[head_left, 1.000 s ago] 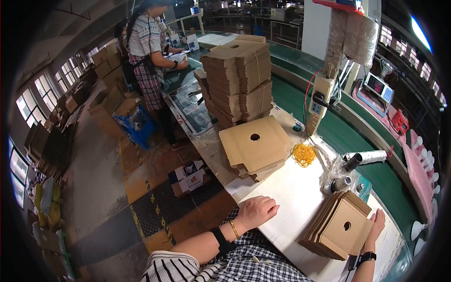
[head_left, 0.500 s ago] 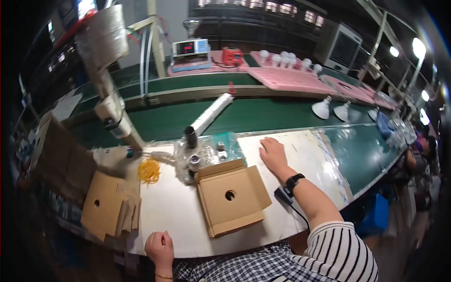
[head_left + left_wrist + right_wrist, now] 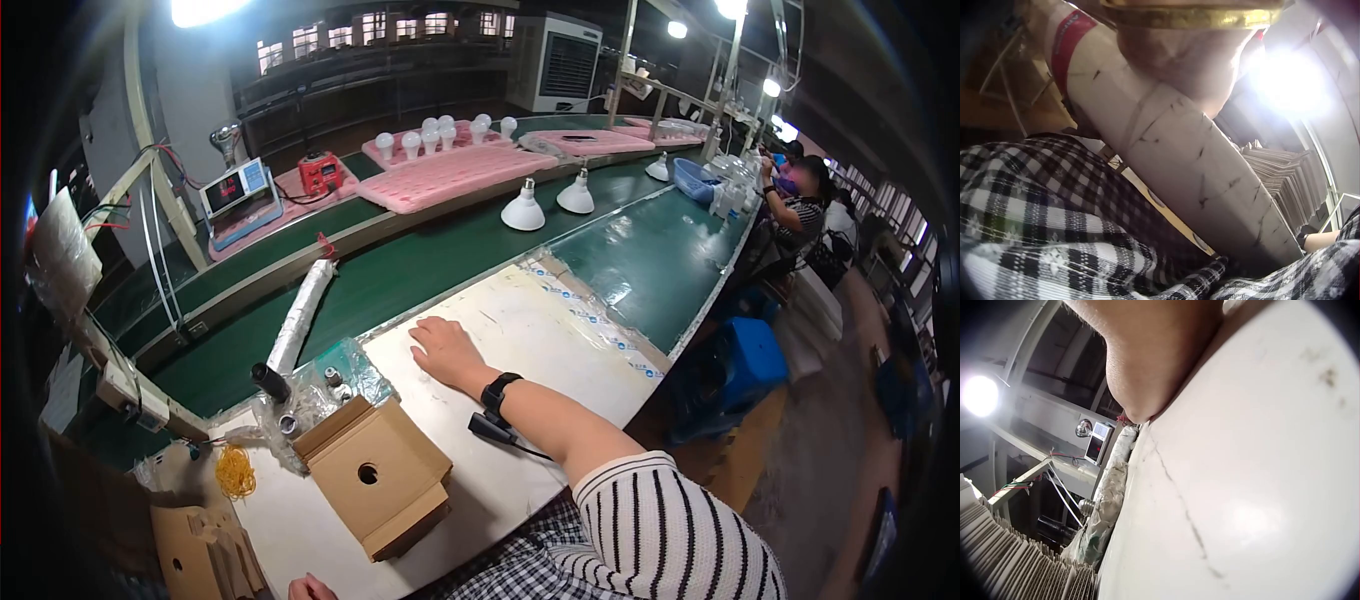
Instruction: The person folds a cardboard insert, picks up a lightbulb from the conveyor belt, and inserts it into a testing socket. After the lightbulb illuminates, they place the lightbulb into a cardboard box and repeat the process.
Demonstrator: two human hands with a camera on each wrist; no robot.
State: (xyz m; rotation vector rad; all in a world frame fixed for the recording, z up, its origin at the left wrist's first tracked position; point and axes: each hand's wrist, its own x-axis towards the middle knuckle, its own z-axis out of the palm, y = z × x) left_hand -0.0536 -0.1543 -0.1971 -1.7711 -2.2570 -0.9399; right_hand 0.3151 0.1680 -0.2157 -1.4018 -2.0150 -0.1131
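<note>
In the head view the right hand rests palm down on the white table top, fingers spread and relaxed, holding nothing. The left hand shows only partly at the bottom edge, and its fingers are mostly cut off. In the left wrist view that hand lies at the table's edge, its fingers hidden. A stack of flat cardboard pieces, the top one with a round hole, sits between the hands. The right wrist view shows the right hand against the white surface, beside the stack's edges.
Yellow rubber bands, a black cylinder and a wrapped roll lie left of the right hand. More cardboard stands at lower left. Lamps and pink foam are beyond; a blue stool is right.
The head view has swung to the right, so the cardboard and the left hand now appear further left and lower. The right hand stays on the table, now clear of the cardboard it was beside earlier.
</note>
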